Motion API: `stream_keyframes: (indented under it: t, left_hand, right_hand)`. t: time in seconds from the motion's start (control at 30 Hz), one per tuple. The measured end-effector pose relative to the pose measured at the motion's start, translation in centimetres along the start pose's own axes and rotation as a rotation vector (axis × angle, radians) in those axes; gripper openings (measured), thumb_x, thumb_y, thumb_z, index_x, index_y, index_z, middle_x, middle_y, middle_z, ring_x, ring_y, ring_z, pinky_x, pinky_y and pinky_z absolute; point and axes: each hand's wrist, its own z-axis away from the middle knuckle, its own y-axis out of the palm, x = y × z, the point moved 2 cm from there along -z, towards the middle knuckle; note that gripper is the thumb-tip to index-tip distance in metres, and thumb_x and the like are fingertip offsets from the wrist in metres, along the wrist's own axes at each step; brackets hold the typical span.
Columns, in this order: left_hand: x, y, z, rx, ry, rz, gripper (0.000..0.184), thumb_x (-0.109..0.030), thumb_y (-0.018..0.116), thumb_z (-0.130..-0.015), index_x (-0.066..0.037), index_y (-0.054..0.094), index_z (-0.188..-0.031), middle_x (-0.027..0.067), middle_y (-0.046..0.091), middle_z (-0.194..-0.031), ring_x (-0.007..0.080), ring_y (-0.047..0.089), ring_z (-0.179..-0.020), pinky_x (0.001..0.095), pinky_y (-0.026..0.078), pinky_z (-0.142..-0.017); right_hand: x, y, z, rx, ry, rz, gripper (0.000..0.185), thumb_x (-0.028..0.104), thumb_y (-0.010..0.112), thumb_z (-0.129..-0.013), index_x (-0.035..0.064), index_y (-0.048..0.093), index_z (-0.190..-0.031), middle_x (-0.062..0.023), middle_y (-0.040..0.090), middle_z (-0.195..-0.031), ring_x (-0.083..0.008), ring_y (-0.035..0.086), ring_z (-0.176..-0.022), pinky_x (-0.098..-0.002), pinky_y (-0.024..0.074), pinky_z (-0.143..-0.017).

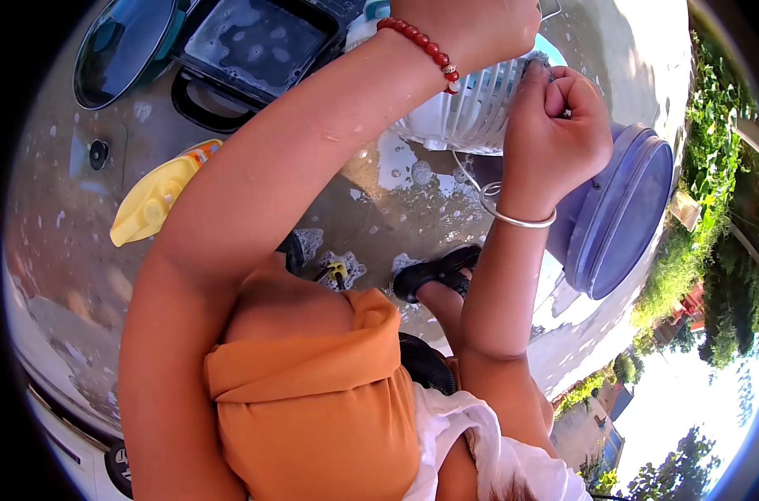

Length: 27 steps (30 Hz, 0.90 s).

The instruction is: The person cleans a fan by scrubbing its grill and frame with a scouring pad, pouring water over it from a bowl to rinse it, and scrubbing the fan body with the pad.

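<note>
My right hand (pixel 559 117) is closed in a pinch on a grey, fuzzy scrubber (pixel 536 58), held against a white slatted plastic basket (pixel 471 113). My left hand (pixel 488 29) reaches across the top of that basket, its fingers curled. The upper edge of the view cuts this hand off, and what it may hold is hidden. A red bead bracelet circles the left wrist; a silver bangle is on the right. Below the basket hangs a thin, looped white wire (pixel 486 196).
A lidded purple bucket (pixel 617 209) stands right of my right forearm. On the wet, sudsy concrete are a black pan (pixel 258 42) with foamy water, a glass lid (pixel 124 50), a yellow pouch (pixel 158 196) and a square drain plate (pixel 99 154). Plants line the right side.
</note>
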Motion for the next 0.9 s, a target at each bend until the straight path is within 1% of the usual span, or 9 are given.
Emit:
stream_keyframes:
  t: [0.1,0.13,0.23,0.37,0.4,0.5,0.67,0.77,0.9]
  left_hand:
    - [0.5,0.2,-1.1,0.045,-0.040,-0.021,0.021,-0.023,0.061,-0.079,-0.009,0.072,-0.068,0.0163,0.068,-0.070,0.0343,0.070,-0.068,0.0467,0.055,-0.062]
    - [0.8,0.2,-1.4,0.039,-0.045,-0.025,0.021,-0.023,0.061,-0.079,-0.009,0.072,-0.068,0.0163,0.068,-0.070,0.0343,0.070,-0.068,0.0467,0.055,-0.062]
    - [1.3,-0.2,-1.0,0.000,-0.040,-0.043,0.020,-0.022,0.061,-0.079,-0.008,0.072,-0.069,0.0167,0.069,-0.071,0.0341,0.070,-0.070,0.0469,0.055,-0.062]
    - [0.5,-0.4,-0.9,0.049,-0.024,-0.048,0.020,-0.022,0.062,-0.079,-0.009,0.072,-0.068,0.0176,0.069,-0.072,0.0341,0.070,-0.070,0.0464,0.055,-0.062]
    - [-0.1,-0.6,-0.7,0.082,-0.030,-0.031,0.020,-0.022,0.061,-0.079,-0.009,0.072,-0.068,0.0178,0.069,-0.072,0.0341,0.070,-0.070,0.0460,0.055,-0.062]
    - [0.1,0.3,-1.1,0.120,-0.047,-0.024,0.020,-0.022,0.061,-0.078,-0.010,0.073,-0.068,0.0177,0.070,-0.072,0.0340,0.071,-0.069,0.0450,0.055,-0.061]
    - [1.5,0.0,-1.5,0.081,-0.066,-0.048,0.020,-0.022,0.062,-0.077,-0.009,0.073,-0.068,0.0180,0.069,-0.071,0.0343,0.071,-0.069,0.0457,0.055,-0.061]
    - [1.2,-0.3,-0.7,0.100,-0.073,-0.065,0.020,-0.022,0.062,-0.077,-0.008,0.073,-0.068,0.0181,0.069,-0.070,0.0346,0.071,-0.069,0.0455,0.056,-0.061]
    - [-0.6,0.1,0.1,0.126,-0.032,-0.034,0.020,-0.022,0.062,-0.077,-0.008,0.074,-0.069,0.0182,0.069,-0.070,0.0350,0.071,-0.069,0.0452,0.056,-0.062]
  right_hand:
    - [0.3,-0.2,1.4,-0.065,-0.112,-0.096,0.040,-0.011,0.073,-0.071,0.0022,0.038,-0.059,-0.0135,0.057,-0.069,-0.0265,0.055,-0.062,-0.0331,0.0423,-0.055]
    - [0.5,-0.5,2.7,-0.063,-0.084,-0.103,0.041,-0.011,0.074,-0.072,0.0027,0.037,-0.058,-0.0149,0.061,-0.074,-0.0263,0.057,-0.064,-0.0319,0.0444,-0.058]
    - [1.0,-1.0,5.0,-0.013,-0.022,-0.082,0.043,-0.011,0.074,-0.073,0.0032,0.037,-0.058,-0.0165,0.064,-0.078,-0.0261,0.059,-0.067,-0.0311,0.0457,-0.059]
    - [0.2,-0.1,1.9,-0.089,-0.091,-0.100,0.040,-0.009,0.072,-0.073,0.0036,0.037,-0.058,-0.0136,0.059,-0.071,-0.0264,0.058,-0.065,-0.0331,0.0451,-0.059]
    - [-0.1,0.1,0.7,-0.054,-0.093,-0.081,0.039,-0.007,0.071,-0.074,0.0037,0.037,-0.059,-0.0125,0.053,-0.066,-0.0269,0.056,-0.063,-0.0342,0.0440,-0.058]
    - [-0.2,0.6,-0.6,-0.041,-0.064,-0.031,0.038,-0.005,0.071,-0.075,0.0037,0.037,-0.059,-0.0123,0.050,-0.064,-0.0277,0.055,-0.062,-0.0344,0.0427,-0.057]
    - [1.0,-0.7,4.1,-0.023,-0.070,-0.108,0.042,-0.011,0.074,-0.072,0.0038,0.037,-0.058,-0.0152,0.063,-0.076,-0.0236,0.059,-0.066,-0.0302,0.0446,-0.059]
    - [0.9,-0.8,4.4,-0.033,-0.042,-0.096,0.041,-0.010,0.073,-0.072,0.0039,0.037,-0.058,-0.0148,0.063,-0.075,-0.0234,0.058,-0.065,-0.0301,0.0441,-0.058]
    - [-0.3,0.0,0.4,-0.032,-0.056,-0.031,0.039,-0.010,0.073,-0.071,0.0025,0.038,-0.059,-0.0145,0.060,-0.072,-0.0240,0.057,-0.062,-0.0305,0.0424,-0.056]
